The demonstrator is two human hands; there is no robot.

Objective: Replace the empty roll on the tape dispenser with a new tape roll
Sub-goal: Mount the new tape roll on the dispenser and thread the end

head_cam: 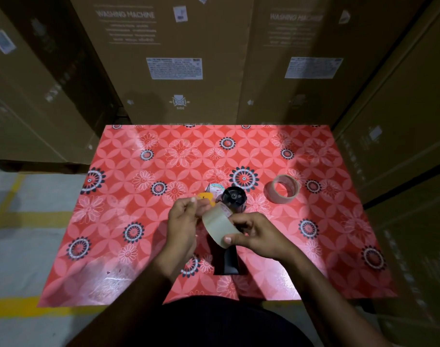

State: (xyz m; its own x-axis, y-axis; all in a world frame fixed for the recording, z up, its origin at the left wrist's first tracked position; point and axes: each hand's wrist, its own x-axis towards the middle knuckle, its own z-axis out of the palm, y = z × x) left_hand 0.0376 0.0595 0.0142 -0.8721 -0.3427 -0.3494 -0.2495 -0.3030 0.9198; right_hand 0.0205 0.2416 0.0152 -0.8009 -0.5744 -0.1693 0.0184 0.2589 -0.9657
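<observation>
A clear tape roll (pixel 217 225) is held above the table in my right hand (pixel 254 234), thumb on its near rim and fingers around its far side. My left hand (pixel 182 221) sits at the roll's left, fingertips pinched near its upper edge; whether they hold the tape's loose end I cannot tell. Beneath the hands lies the tape dispenser, its black handle (pixel 226 261) pointing toward me and its bare black hub (pixel 233 196) just beyond the roll. An orange part (pixel 206 197) of the dispenser shows by my left fingertips. A thin brownish roll (pixel 282 189) lies flat to the right.
The red flower-patterned table cover (pixel 138 221) spans the work surface. Tall cardboard washing-machine boxes (pixel 174 58) stand right behind the table and along the right side. Grey floor with yellow lines (pixel 21 219) shows at the left.
</observation>
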